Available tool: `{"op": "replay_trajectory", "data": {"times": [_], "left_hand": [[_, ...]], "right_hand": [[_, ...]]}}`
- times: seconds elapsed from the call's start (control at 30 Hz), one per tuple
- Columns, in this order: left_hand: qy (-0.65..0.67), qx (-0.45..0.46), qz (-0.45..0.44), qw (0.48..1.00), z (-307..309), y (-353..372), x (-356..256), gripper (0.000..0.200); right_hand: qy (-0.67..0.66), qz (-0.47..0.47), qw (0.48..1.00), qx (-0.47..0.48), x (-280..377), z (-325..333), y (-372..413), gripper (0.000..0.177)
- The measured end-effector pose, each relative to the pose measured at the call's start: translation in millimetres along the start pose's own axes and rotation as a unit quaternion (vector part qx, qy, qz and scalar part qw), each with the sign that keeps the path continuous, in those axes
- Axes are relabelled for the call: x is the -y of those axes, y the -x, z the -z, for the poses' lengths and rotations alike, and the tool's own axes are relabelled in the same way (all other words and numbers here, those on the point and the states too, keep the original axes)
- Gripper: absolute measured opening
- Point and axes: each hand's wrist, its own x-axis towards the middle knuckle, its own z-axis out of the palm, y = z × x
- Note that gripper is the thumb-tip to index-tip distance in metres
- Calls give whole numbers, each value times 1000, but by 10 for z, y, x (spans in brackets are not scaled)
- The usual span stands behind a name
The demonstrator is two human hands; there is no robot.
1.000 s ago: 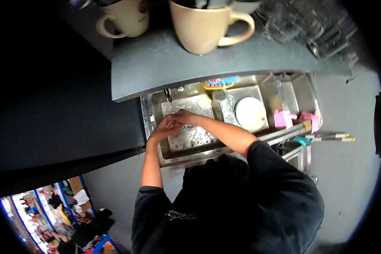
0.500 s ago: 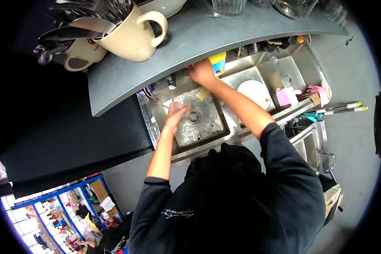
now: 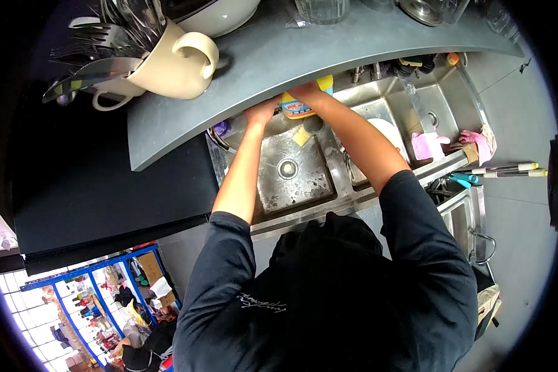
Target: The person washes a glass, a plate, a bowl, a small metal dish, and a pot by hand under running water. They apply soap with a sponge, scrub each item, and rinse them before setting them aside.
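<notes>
My right hand (image 3: pixel 305 93) is closed around a yellow bottle (image 3: pixel 299 110) with a blue and red label, tilted at the back of the sink under the shelf edge. To the left, my left hand (image 3: pixel 263 111) reaches to the same spot beside the bottle. The shelf hides its fingers. Below the bottle lie a yellow sponge (image 3: pixel 301 136) and a dark round object (image 3: pixel 314 125) on the rim of the left sink basin (image 3: pixel 291 192). Its drain (image 3: pixel 287 168) shows wet metal.
A grey shelf (image 3: pixel 260 68) overhangs the back of the sink, bearing a cream mug (image 3: pixel 183 68) of cutlery, a white bowl (image 3: pixel 220 18) and glasses. A white plate (image 3: pixel 387 133) sits in the middle basin, partly behind my right arm. Pink gloves (image 3: pixel 429 146) hang at the front edge.
My left hand has moved from over the left basin, where something clear was at its fingers, up to the bottle. The bottle has shifted left and shows more of its label.
</notes>
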Motion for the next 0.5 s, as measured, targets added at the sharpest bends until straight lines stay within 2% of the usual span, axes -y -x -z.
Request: {"op": "replay_trajectory", "data": {"times": [0.07, 0.17, 0.27, 0.3, 0.33, 0.37, 0.43, 0.5], "left_hand": [[24, 15, 13, 1000, -6, 8, 4, 85], [-29, -7, 29, 999, 19, 57, -82, 86], [-22, -18, 13, 1000, -72, 22, 76, 86], [17, -24, 7, 1000, -112, 44, 167, 85], [56, -31, -1, 998, -145, 62, 259, 84], [95, -41, -9, 995, -142, 72, 301, 84], [99, -38, 29, 994, -64, 249, 332, 76], [124, -41, 81, 988, -68, 496, 524, 78]], "right_hand": [[-13, -18, 1000, 0, 21, 3, -10, 42], [-35, -33, 999, 18, 113, 112, 10, 43], [-43, -53, 997, 45, 45, 11, 36, 43], [-44, -60, 996, 56, 71, 16, 32, 44], [-9, -47, 994, 98, 70, 45, 12, 43], [26, -24, 995, 94, 143, 100, 73, 41], [87, -10, 985, 147, 201, 81, 262, 35], [102, 19, 979, 177, 390, 133, 505, 32]]}}
